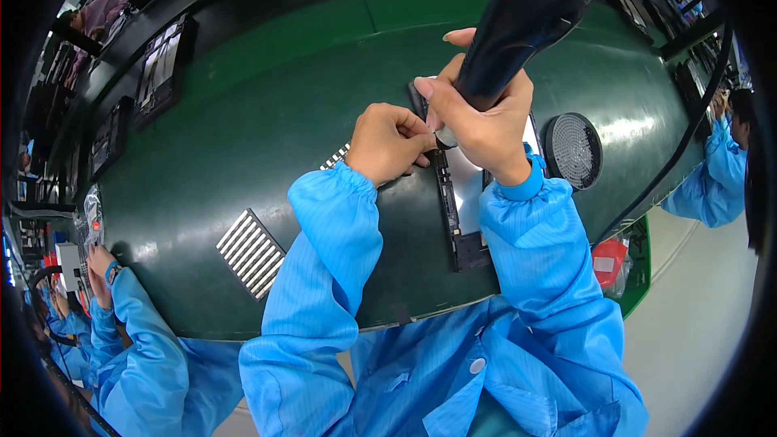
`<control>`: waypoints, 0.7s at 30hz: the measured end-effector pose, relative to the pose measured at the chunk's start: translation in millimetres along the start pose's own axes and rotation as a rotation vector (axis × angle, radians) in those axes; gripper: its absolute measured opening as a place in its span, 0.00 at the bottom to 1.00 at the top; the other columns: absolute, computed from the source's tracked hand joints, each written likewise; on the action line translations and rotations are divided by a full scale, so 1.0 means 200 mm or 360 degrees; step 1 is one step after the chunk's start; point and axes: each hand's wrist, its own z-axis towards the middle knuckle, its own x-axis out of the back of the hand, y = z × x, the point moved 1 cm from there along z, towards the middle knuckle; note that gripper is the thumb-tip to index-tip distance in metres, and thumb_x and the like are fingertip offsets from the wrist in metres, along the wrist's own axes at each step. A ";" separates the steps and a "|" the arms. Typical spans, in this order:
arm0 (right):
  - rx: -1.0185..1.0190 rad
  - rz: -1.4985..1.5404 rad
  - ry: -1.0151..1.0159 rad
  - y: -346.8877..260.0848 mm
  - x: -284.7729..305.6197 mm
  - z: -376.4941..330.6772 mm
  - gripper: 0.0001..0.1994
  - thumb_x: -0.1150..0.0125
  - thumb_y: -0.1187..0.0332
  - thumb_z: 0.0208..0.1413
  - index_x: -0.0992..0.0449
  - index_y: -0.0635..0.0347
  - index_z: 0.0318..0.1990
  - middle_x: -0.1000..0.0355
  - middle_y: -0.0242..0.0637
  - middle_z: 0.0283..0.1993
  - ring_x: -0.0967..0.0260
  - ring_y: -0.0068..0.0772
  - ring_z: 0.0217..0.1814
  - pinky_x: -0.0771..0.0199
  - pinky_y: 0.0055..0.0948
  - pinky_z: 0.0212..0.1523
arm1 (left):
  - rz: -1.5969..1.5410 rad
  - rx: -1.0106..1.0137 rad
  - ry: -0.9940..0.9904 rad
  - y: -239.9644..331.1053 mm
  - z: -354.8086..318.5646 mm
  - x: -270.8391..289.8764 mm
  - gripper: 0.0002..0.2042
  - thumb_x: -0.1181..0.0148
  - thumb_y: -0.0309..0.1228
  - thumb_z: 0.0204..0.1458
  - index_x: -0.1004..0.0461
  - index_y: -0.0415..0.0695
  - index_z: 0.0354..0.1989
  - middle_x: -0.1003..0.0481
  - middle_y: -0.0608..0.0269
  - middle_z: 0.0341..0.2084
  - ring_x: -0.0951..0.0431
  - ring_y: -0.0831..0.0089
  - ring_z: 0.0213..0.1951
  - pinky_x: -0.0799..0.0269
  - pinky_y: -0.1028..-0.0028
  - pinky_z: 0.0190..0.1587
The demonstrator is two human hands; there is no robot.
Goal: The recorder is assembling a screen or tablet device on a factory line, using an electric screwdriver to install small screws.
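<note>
My right hand (486,117) grips a black electric screwdriver (522,20), its tip pointing down at the upper left edge of a flat black-framed panel (457,194) lying on the green belt (267,121). My left hand (388,142) is closed into a fist just left of the tool tip, fingers pressed on the panel's frame. Whether it pinches a small part I cannot tell. Both my forearms wear blue sleeves and come in from below.
A round black mesh disc (573,150) lies right of the panel. A tray of thin metal strips (251,252) sits at lower left. Dark panels (166,69) rest farther left. People in blue work at the left (129,332) and right (720,170). A cable (688,133) hangs right.
</note>
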 end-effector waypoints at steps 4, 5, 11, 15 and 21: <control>-0.0010 -0.0008 -0.0019 0.01 0.00 0.00 0.21 0.38 0.83 0.47 0.36 0.71 0.49 0.30 0.33 0.21 0.32 0.20 0.19 0.33 0.21 0.23 | -0.0043 0.0015 -0.0032 0.01 0.00 0.00 0.02 0.39 0.20 0.44 0.23 0.33 0.26 0.23 0.58 0.20 0.20 0.74 0.22 0.28 0.78 0.20; -0.0002 -0.0012 -0.0022 0.01 0.01 0.00 0.21 0.38 0.83 0.47 0.36 0.71 0.49 0.30 0.33 0.21 0.32 0.20 0.19 0.33 0.21 0.23 | -0.0045 0.0019 -0.0032 0.00 0.00 0.00 0.02 0.39 0.20 0.44 0.23 0.33 0.26 0.23 0.58 0.20 0.20 0.74 0.22 0.28 0.78 0.20; 0.0015 -0.0049 -0.0024 0.03 0.01 -0.02 0.20 0.37 0.83 0.46 0.36 0.71 0.48 0.30 0.32 0.22 0.32 0.20 0.19 0.33 0.20 0.23 | -0.0056 -0.0012 -0.0017 -0.01 0.01 -0.01 0.03 0.40 0.20 0.44 0.23 0.33 0.25 0.23 0.57 0.20 0.20 0.73 0.22 0.27 0.78 0.21; 0.0183 -0.0185 -0.0100 0.02 0.00 -0.04 0.20 0.34 0.82 0.45 0.34 0.70 0.46 0.31 0.31 0.22 0.34 0.17 0.21 0.36 0.18 0.23 | -0.0031 -0.0109 0.0021 -0.01 0.01 -0.01 0.02 0.40 0.19 0.43 0.23 0.33 0.24 0.23 0.57 0.20 0.20 0.73 0.21 0.26 0.77 0.21; 0.0127 -0.0087 -0.0096 0.04 -0.01 -0.06 0.20 0.35 0.82 0.45 0.34 0.69 0.47 0.31 0.31 0.23 0.35 0.17 0.22 0.36 0.19 0.23 | -0.0024 -0.0218 0.0055 -0.02 0.00 -0.01 0.02 0.40 0.19 0.44 0.24 0.32 0.25 0.23 0.57 0.19 0.20 0.72 0.22 0.26 0.77 0.23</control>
